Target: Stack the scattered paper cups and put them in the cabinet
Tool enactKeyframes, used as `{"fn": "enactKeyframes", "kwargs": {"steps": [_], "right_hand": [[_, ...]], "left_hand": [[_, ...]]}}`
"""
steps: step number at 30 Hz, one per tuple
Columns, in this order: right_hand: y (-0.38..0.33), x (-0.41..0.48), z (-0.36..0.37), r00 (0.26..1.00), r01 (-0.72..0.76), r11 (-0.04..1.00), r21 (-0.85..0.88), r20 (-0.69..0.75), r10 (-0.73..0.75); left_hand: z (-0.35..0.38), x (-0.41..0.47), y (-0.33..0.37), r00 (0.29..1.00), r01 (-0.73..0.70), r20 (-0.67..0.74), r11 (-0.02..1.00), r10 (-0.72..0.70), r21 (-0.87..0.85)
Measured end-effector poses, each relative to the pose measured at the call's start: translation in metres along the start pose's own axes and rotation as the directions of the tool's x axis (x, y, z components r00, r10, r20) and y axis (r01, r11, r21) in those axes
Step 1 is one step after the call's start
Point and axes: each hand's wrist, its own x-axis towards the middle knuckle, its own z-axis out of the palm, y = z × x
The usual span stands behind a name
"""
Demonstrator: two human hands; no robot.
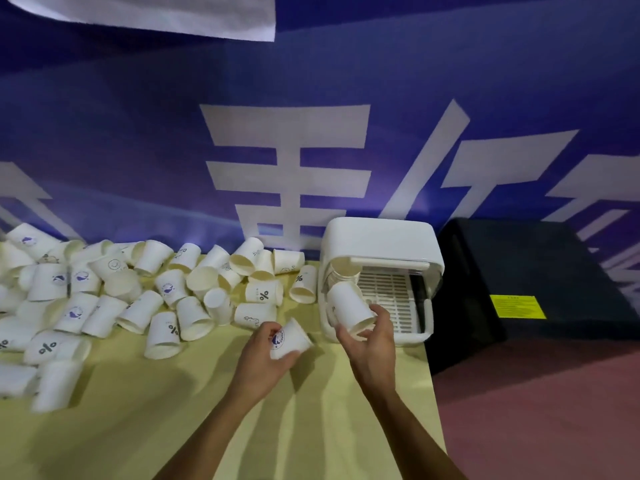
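Observation:
Many white paper cups [145, 299] lie scattered on their sides over the left and middle of the yellow table [145, 427]. My left hand [263, 355] grips one printed cup [290, 339] just above the table, its rim pointing down and left. My right hand [372, 341] holds a short stack of cups [349, 308], tilted with the rims toward me, right in front of the small white cabinet [381, 237]. The cabinet's front is open. A stack of cups [341, 271] lies inside at its left, on a slatted white tray [391, 292].
A large black box [519, 278] with a yellow label stands right of the cabinet, beyond the table's right edge [433, 393]. A blue banner with white characters [291, 161] hangs behind. Reddish floor [554, 410] lies to the right.

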Motion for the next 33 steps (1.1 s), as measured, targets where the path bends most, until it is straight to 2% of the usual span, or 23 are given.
{"fn": "enactKeyframes", "kwargs": {"steps": [3, 12, 17, 23, 33], "right_hand": [[0.0, 0.011, -0.006, 1.0, -0.003, 0.999, 0.043, -0.015, 0.004], [-0.009, 0.018, -0.008, 0.994, -0.022, 0.987, 0.156, -0.106, 0.039], [-0.014, 0.025, -0.006, 0.991, 0.007, 0.994, 0.111, -0.13, 0.007], [-0.021, 0.028, -0.002, 0.982, 0.083, 0.985, 0.149, -0.183, -0.055], [-0.025, 0.037, 0.005, 0.986, 0.139, 0.989, 0.041, -0.096, -0.135]], "left_hand": [[0.008, 0.013, 0.015, 1.0, -0.005, -0.017, 1.0, 0.005, -0.002], [0.011, 0.039, 0.023, 0.997, -0.053, 0.057, 0.999, 0.053, -0.001], [0.004, 0.044, 0.022, 0.997, -0.04, 0.06, 0.999, 0.041, -0.017], [0.001, 0.046, 0.021, 0.997, -0.04, 0.066, 0.999, 0.042, -0.032], [-0.005, 0.047, 0.02, 0.997, -0.026, 0.067, 0.999, 0.028, -0.03]]}}
